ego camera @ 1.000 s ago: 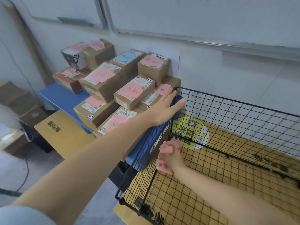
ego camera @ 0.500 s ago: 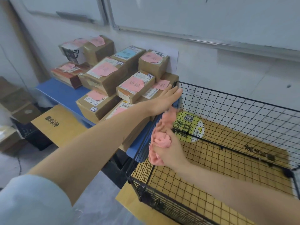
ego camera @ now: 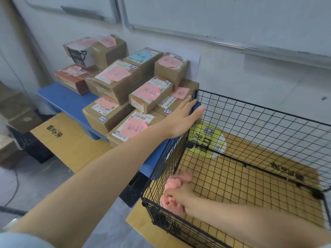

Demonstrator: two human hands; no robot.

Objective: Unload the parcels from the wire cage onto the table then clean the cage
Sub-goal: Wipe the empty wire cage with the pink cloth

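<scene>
Black wire cage (ego camera: 250, 122) at 4 o'clock, open-topped, holding no parcels, cardboard under its mesh floor. Brown taped parcels (ego camera: 125, 97) with pink notes stacked at 11 o'clock on blue counter (ego camera: 68, 101), touching cage's left corner.

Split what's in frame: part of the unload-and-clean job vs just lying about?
Job:
- wire cage, no parcels inside
- parcels stacked on the blue table
- pink cloth held by the right hand inside the cage
- left hand on the cage's top corner

Lying about:
- flat cardboard on the floor
- black crate
- cable
</scene>
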